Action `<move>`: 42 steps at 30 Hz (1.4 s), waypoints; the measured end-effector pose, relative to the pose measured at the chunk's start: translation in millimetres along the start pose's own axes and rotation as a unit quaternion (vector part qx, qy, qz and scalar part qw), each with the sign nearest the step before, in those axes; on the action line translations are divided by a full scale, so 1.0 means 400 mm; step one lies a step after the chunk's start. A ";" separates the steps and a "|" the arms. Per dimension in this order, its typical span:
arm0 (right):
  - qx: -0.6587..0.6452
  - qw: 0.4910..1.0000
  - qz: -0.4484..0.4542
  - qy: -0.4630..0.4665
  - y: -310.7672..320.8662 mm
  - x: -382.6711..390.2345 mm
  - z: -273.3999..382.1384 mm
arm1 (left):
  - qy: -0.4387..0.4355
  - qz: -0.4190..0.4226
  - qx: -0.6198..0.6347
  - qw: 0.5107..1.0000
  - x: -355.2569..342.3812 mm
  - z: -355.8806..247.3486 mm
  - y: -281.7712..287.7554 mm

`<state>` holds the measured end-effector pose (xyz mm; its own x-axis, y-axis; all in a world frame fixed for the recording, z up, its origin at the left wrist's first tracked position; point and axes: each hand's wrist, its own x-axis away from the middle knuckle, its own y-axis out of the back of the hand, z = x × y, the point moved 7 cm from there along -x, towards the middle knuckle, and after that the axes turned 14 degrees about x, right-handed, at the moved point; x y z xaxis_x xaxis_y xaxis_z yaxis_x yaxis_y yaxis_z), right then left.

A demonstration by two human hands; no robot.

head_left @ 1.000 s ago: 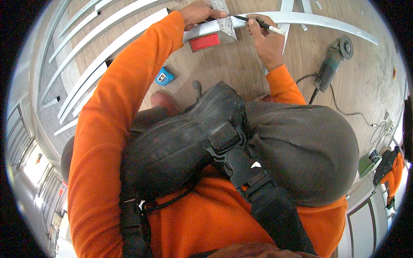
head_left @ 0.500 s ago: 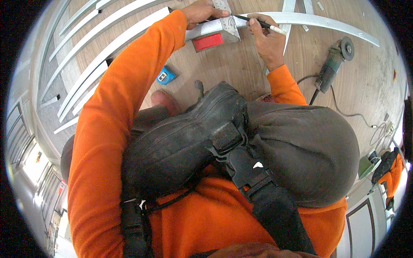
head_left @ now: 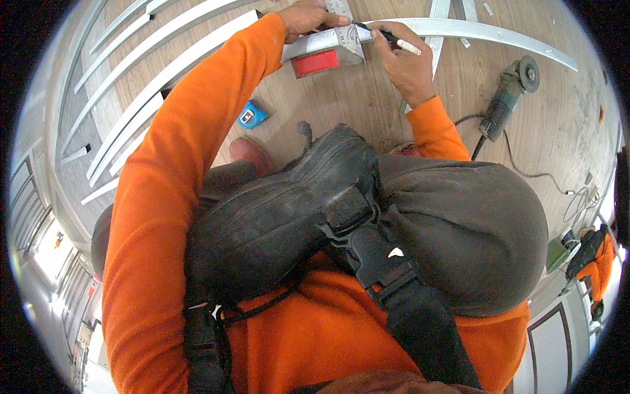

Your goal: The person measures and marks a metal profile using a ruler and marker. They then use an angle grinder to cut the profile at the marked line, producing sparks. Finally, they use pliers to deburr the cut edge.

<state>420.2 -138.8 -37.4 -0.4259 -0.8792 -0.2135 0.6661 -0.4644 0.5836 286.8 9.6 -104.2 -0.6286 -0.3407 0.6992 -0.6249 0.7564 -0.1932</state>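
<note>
A pale metal bar lies across the top of the view. Over it sits a metal square with ruled markings and a red panel on its near side. My left hand is closed at the bar, its thumb pressing on the square. Between the fingers of my right hand is a black-and-white marker pen, its dark tip at the square's right edge above the bar. A blue tape measure rests on the floor below my left hand.
An angle grinder with its cord lies to the right of my right hand. Several long metal profiles spread over the floor at the left. Another metal piece crosses beneath the bar. My bent knees and a black bag are close below.
My right hand has shifted slightly left with the marker, and the pen's white end has swung down and left. My left hand and the square stay nearly where they were.
</note>
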 end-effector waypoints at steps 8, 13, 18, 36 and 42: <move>0.057 0.998 0.017 0.004 0.026 0.045 -0.008 | -0.003 0.020 0.001 1.000 -0.017 0.010 0.005; 0.151 0.977 0.084 -0.122 0.031 0.093 -0.063 | 0.011 -0.008 -0.031 0.999 0.000 -0.003 0.006; 0.014 0.983 0.040 -0.180 0.027 0.121 -0.066 | 0.025 -0.012 -0.013 1.000 0.040 -0.004 0.061; -0.190 0.970 -0.004 -0.150 0.009 0.039 -0.039 | 0.021 0.002 -0.019 1.000 0.019 0.026 0.043; -0.013 0.999 0.033 -0.035 -0.012 0.015 0.012 | 0.004 0.012 0.003 1.000 -0.001 0.043 0.053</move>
<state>411.5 -141.1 -37.9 -0.4223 -0.8985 -0.1198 0.7090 -0.4097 0.5740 265.9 16.0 -120.3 -0.6402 -0.3174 0.6996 -0.6122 0.7609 -0.2150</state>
